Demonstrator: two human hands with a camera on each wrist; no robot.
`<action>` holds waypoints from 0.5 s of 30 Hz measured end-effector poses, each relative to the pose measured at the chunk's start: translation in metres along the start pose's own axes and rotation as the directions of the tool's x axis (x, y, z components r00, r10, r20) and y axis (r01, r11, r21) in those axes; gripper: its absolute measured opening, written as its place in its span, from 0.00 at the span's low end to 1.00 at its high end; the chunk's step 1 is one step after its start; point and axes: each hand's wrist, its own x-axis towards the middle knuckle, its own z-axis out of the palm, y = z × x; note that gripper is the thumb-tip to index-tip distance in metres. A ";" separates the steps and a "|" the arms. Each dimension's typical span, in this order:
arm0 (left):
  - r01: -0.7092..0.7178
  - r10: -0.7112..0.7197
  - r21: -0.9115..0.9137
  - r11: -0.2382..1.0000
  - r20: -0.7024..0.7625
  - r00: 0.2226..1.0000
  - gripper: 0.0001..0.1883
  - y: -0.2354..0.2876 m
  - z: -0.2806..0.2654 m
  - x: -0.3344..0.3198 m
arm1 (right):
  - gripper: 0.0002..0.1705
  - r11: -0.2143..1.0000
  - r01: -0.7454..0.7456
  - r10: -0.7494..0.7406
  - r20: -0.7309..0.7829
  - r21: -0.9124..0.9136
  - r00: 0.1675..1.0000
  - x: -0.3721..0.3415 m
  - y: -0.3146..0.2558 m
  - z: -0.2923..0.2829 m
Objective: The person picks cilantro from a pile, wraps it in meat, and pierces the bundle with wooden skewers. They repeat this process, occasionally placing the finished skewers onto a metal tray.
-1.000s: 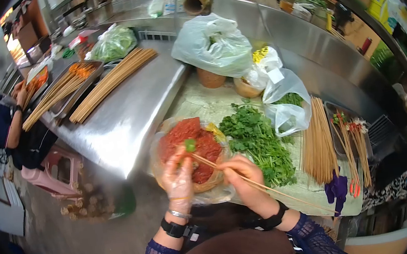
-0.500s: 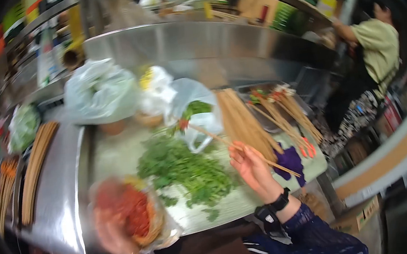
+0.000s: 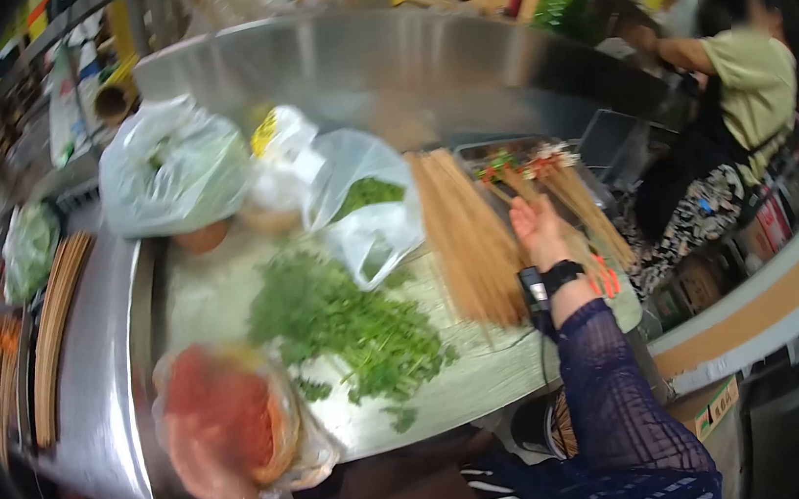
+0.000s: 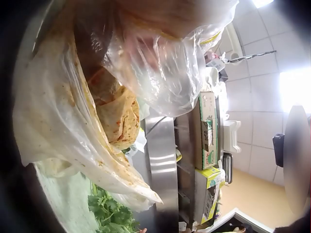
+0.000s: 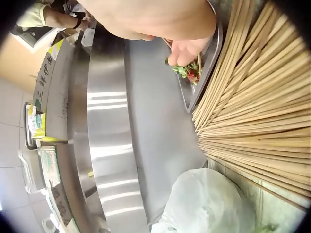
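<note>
My left hand (image 3: 204, 454), in a thin clear plastic glove, is blurred at the left side of the red minced meat (image 3: 229, 397). Its fingers are hard to make out against the meat, which sits in a plastic-lined round container (image 3: 292, 434). In the left wrist view the glove (image 4: 165, 73) shows above the stained lining (image 4: 92, 136). My right hand (image 3: 540, 228) is over the metal tray (image 5: 190, 104) of filled skewers (image 3: 586, 199). Its fingertips (image 5: 183, 54) are bent down beside green and red pieces (image 5: 192, 76). I cannot tell whether they still hold a skewer.
Coriander (image 3: 360, 333) lies mid-table, with bare bamboo skewers (image 3: 468, 242) to its right. Plastic bags (image 3: 175, 167) of greens stand behind. Red-orange scissor handles (image 3: 604, 275) lie near my right wrist. Another person (image 3: 751, 91) works at the far right.
My right hand has left the meat and carried a tipped skewer rightward to the tray. The left hand stays at the meat. The head view has turned right.
</note>
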 end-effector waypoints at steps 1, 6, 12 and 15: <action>-0.005 0.005 -0.024 1.000 -0.005 1.000 0.20 0.007 0.005 -0.001 | 0.24 0.995 -0.090 0.092 -0.032 0.034 0.995 0.000 0.001 0.003; 0.018 -0.018 -0.004 1.000 0.024 1.000 0.20 0.010 0.001 -0.001 | 0.14 0.883 -0.120 0.347 0.461 -0.453 0.817 -0.087 0.018 0.048; -0.014 0.017 -0.071 0.997 0.042 0.999 0.20 0.011 0.001 -0.002 | 0.10 0.566 0.316 0.473 0.614 -0.761 0.632 -0.187 0.079 0.129; -0.010 0.013 -0.059 0.998 0.049 0.999 0.20 0.014 0.001 -0.002 | 0.11 0.243 0.707 0.425 0.728 -0.664 0.538 -0.180 0.115 0.141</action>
